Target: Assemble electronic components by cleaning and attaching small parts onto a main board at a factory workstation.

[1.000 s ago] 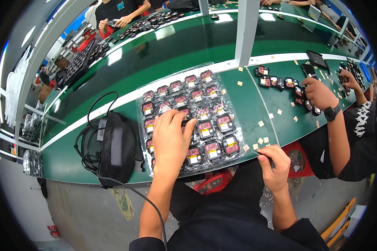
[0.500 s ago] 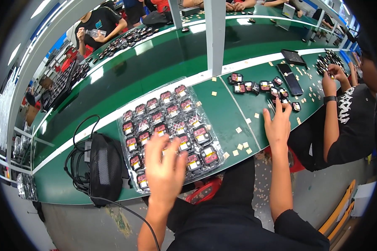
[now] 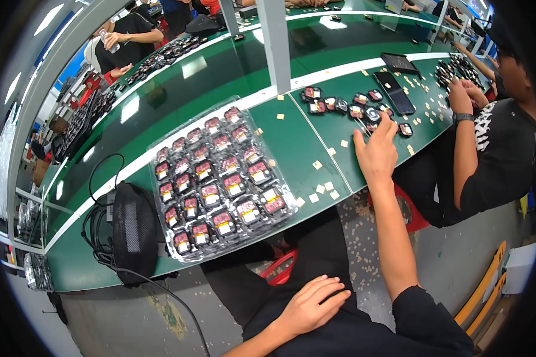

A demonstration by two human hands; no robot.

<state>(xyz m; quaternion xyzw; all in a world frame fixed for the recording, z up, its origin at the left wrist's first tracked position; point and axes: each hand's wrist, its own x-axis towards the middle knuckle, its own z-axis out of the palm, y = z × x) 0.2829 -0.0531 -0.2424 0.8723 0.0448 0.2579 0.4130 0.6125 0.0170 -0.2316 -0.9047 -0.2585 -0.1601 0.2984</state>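
Note:
My right hand [image 3: 378, 152] reaches over a loose cluster of small black cases with red-and-white faces [image 3: 356, 111]. Its thumb and fingers are apart, at the near side of the cluster; whether they touch a case I cannot tell. A thin metallic tool [image 3: 362, 126] lies by the thumb, partly hidden. My left hand [image 3: 309, 306] rests on my dark clothing at my lap, fingers stretched out and holding nothing. Left of centre, a clear plastic tray [image 3: 292, 209] holds rows of the same small cases, faces up with white labels and yellow stripes.
Left of the tray sits a black mesh pouch [image 3: 135, 232] with coiled black cables [image 3: 95, 232]. A dark phone [image 3: 395, 93] and a black tray [image 3: 401, 63] lie beyond the cluster. Beige paper squares [image 3: 320, 188] are scattered about. At right, a co-worker [image 3: 494, 149] handles small parts. A grey post [image 3: 275, 47] rises behind.
My left hand has dropped from above the tray to my lap. My right hand has come lower onto the near side of the cluster. The view has shifted slightly.

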